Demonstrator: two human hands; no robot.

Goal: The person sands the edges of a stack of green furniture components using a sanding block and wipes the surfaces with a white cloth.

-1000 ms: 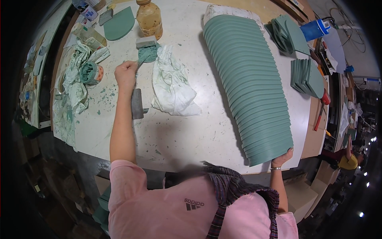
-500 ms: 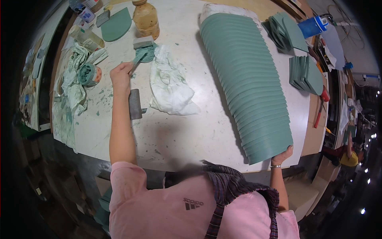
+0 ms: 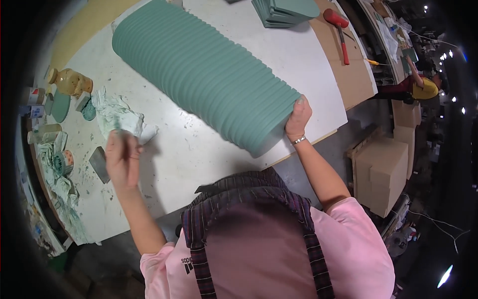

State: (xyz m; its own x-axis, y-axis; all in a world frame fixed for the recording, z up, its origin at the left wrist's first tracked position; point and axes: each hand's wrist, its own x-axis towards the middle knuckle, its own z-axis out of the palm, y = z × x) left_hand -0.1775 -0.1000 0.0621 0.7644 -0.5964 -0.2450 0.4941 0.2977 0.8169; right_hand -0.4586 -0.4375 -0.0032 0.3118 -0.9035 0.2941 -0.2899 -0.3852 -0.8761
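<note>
Here's the long row of green panels [image 3: 199, 74], fanned across the table [image 3: 303, 55], its near end at the edge. The right hand [image 3: 298, 119] grips that end, thumb on top. The left hand [image 3: 123, 157], fingers curled, blurs near the rag [image 3: 117, 112]; can't tell what it holds. The fanning looks done; a smaller stack [image 3: 284, 12] sits apart, outside the row. Any filler on the edges? Can't tell.

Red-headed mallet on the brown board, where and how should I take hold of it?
Probably by the red near end of its slim handle, coming from above on your side of the table: the red-headed mallet lies on the brown board, its thick head pointing away and its handle toward you.
</note>
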